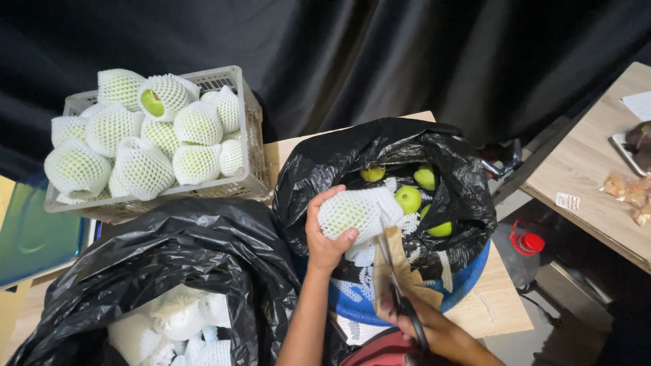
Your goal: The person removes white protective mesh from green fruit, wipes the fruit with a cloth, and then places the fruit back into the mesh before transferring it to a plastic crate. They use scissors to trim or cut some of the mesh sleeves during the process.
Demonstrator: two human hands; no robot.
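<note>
Our left hand [327, 238] is wrapped around a green fruit [358, 213] in a white foam net, holding it up over the black-lined blue tub [468, 279] at the middle of the view. Our right hand [415, 318], down at about five o'clock, is closed on a pair of scissors [397, 281], whose blades rise toward the net's loose end just beside the fruit, together with a scrap of brown paper [400, 268] (whether the blades are biting the net yet, we cannot tell).

As we judge it, the work is partly done. Several bare green fruits [409, 198] already lie in the tub among bits of white netting, at about one o'clock from the held fruit. The grey crate [252, 177] at ten o'clock is heaped with fruits in their nets, so much seems left. At seven o'clock a black bag [169, 251] holds a pile of white foam nets [178, 324]. The tub and crate rest on a wooden counter [505, 305].
</note>
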